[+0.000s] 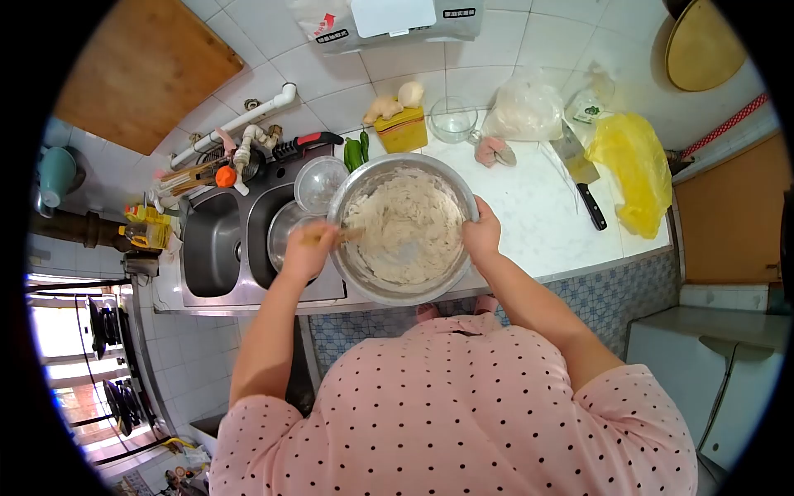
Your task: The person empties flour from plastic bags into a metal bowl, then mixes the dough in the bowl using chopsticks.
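Observation:
A large metal bowl (341, 269) stands at the counter's front edge, with pale, lumpy wet dough (413, 215) spread over its inside. My left hand (308, 250) is closed round wooden chopsticks (351, 235) at the bowl's left rim. Their tips reach into the dough, slightly smeared by motion. On the opposite side, my right hand (483, 230) grips the rim, thumb on top and fingers mostly hidden. Behind my left hand, a clear bowl (321, 183) and another metal bowl (278, 238) sit over the sink's right side.
A double sink (211, 248) lies left. Green peppers (356, 152), a yellow box (402, 131) and a glass bowl (453, 124) stand behind the metal bowl. To the right are a cleaver (574, 154), a black-handled knife (592, 207) and a yellow plastic bag (635, 169).

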{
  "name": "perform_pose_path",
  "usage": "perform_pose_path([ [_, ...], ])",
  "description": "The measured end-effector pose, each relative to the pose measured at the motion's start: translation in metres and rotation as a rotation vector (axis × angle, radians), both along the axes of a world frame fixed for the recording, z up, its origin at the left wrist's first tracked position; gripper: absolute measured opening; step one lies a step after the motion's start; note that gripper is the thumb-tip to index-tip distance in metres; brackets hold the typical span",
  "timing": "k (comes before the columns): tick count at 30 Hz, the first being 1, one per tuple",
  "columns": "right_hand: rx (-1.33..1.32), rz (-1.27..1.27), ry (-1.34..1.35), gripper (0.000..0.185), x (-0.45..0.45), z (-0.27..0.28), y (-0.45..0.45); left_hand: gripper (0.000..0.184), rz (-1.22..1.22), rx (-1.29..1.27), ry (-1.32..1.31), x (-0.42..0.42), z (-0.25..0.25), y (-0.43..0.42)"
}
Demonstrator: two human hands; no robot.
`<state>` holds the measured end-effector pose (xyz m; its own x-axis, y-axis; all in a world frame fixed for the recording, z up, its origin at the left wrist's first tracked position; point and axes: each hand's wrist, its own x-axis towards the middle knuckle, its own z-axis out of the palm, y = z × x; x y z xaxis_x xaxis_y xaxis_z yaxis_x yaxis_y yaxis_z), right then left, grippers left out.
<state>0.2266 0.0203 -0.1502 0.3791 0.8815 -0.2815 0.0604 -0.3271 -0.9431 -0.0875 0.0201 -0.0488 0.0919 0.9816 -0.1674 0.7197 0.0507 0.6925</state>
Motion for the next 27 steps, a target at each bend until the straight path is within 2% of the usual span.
perform_pose_path([
  [3, 0.007, -0.021, 0.059, 0.057, -0.002, 0.005, -0.001, 0.012, -0.017, 0.008, -0.082, -0.008, -0.008, -0.066],
  [5, -0.012, -0.015, 0.077, 0.057, -0.001, 0.008, 0.000, 0.006, -0.152, 0.153, -0.041, 0.010, -0.001, -0.093],
  [7, -0.007, -0.005, 0.083, 0.058, -0.001, 0.005, 0.000, 0.005, -0.228, 0.135, -0.061, 0.034, -0.004, -0.104],
  [10, 0.037, -0.002, 0.051, 0.058, -0.004, -0.010, 0.001, 0.005, -0.396, 0.262, -0.249, 0.073, -0.021, -0.095],
  [12, 0.059, -0.006, -0.022, 0.057, -0.003, -0.018, 0.000, 0.012, -0.599, 0.399, -0.187, 0.080, -0.046, -0.067],
  [14, 0.033, 0.039, 0.045, 0.057, -0.002, -0.007, -0.001, 0.017, -0.694, 0.567, -0.083, 0.081, -0.062, -0.027],
  [17, 0.043, 0.095, 0.077, 0.055, 0.000, 0.001, -0.001, 0.019, -0.452, 0.416, -0.034, 0.077, -0.042, -0.001],
  [20, 0.032, 0.119, 0.054, 0.055, 0.000, 0.008, 0.001, 0.015, -0.510, 0.347, 0.018, 0.070, -0.031, -0.011],
  [23, -0.016, 0.111, 0.028, 0.056, 0.000, 0.009, -0.003, 0.015, -0.665, -0.250, -0.003, 0.083, -0.021, -0.017],
  [24, -0.028, 0.110, 0.018, 0.056, 0.001, 0.007, -0.001, 0.015, -0.582, -0.474, -0.291, 0.087, -0.029, -0.015],
  [27, 0.075, 0.121, -0.093, 0.056, 0.001, -0.008, 0.000, 0.013, -0.445, -0.834, -0.567, 0.083, -0.034, -0.004],
])
